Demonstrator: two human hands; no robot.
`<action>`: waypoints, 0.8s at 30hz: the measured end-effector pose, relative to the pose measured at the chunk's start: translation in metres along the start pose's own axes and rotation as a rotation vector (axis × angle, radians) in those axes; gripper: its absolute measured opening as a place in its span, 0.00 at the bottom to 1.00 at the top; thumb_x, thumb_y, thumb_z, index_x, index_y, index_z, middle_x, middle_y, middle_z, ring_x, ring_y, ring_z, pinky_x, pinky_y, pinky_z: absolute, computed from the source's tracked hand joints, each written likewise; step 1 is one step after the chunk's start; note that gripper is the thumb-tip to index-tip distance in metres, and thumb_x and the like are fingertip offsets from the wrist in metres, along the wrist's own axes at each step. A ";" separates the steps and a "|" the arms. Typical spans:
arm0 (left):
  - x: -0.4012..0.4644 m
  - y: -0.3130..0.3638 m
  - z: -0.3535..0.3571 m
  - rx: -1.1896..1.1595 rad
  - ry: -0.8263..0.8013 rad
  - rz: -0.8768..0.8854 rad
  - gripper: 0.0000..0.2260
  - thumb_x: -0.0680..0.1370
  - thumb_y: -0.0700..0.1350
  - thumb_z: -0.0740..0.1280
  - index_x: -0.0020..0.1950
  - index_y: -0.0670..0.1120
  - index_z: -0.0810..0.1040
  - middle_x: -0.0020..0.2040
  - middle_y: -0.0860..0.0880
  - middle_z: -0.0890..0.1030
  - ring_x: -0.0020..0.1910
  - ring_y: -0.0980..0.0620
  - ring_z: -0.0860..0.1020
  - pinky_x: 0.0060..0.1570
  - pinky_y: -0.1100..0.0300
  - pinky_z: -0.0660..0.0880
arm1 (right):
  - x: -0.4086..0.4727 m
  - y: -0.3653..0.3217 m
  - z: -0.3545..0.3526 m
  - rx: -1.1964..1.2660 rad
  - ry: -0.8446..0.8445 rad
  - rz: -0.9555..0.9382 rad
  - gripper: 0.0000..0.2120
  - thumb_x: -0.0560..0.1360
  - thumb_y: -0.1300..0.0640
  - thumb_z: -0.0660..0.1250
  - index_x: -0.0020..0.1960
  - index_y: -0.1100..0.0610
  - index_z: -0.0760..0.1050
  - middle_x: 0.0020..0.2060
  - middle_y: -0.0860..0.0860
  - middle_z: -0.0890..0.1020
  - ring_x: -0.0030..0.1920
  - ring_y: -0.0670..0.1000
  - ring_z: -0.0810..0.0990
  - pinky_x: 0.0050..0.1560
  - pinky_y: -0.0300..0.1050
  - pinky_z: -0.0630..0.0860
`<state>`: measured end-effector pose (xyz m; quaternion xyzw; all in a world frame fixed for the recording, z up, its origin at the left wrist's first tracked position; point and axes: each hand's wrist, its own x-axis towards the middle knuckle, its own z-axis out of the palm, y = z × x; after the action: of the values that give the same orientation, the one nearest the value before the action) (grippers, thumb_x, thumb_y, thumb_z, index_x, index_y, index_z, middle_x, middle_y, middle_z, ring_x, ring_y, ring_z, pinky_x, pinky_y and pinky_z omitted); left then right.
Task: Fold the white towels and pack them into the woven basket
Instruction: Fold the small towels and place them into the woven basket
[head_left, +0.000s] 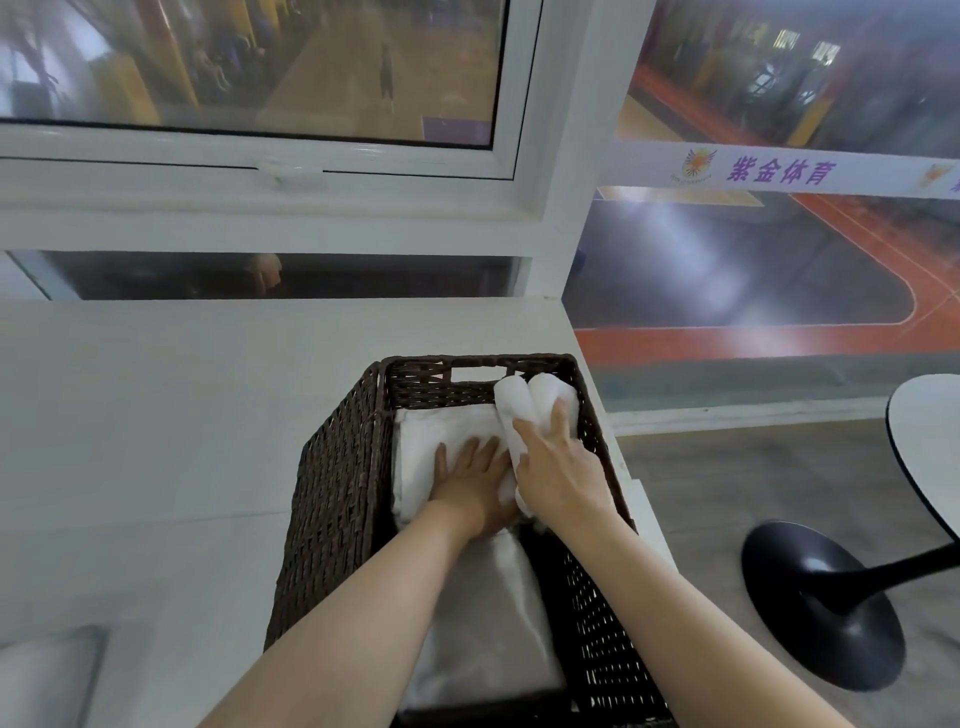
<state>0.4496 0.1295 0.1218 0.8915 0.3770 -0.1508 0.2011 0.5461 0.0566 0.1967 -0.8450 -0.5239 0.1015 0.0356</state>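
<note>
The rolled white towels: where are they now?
Head view: rolled white towels lean in the dark woven basket's far right corner, under the right hand.

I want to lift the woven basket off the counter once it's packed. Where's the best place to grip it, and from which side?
Probably by the cut-out handle slot in the far end wall of the woven basket, reaching over from above so the fingers hook through it. The near end is out of frame, so a matching slot there cannot be confirmed. Both hands are inside the basket now.
</note>
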 end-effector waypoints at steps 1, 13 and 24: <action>-0.001 -0.001 0.000 -0.012 -0.014 -0.006 0.35 0.79 0.63 0.53 0.80 0.54 0.42 0.80 0.54 0.38 0.79 0.49 0.36 0.72 0.35 0.34 | 0.000 0.001 0.002 -0.005 -0.007 0.002 0.24 0.77 0.58 0.60 0.71 0.47 0.61 0.77 0.60 0.48 0.51 0.62 0.79 0.43 0.49 0.74; -0.011 -0.008 0.005 -0.092 0.006 -0.033 0.28 0.84 0.54 0.46 0.80 0.49 0.38 0.80 0.54 0.35 0.78 0.53 0.35 0.73 0.35 0.38 | -0.019 0.012 0.011 0.052 -0.188 -0.001 0.25 0.78 0.58 0.57 0.74 0.46 0.65 0.68 0.57 0.67 0.55 0.61 0.78 0.46 0.49 0.74; -0.009 -0.017 0.018 -0.002 -0.014 -0.087 0.28 0.83 0.55 0.45 0.79 0.53 0.35 0.79 0.53 0.33 0.78 0.53 0.34 0.73 0.35 0.37 | -0.003 -0.011 0.018 -0.091 0.043 0.005 0.27 0.76 0.62 0.62 0.73 0.50 0.61 0.74 0.59 0.57 0.55 0.60 0.79 0.43 0.47 0.72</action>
<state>0.4290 0.1264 0.1059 0.8730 0.4140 -0.1654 0.1979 0.5314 0.0581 0.1812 -0.8491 -0.5248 0.0597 0.0083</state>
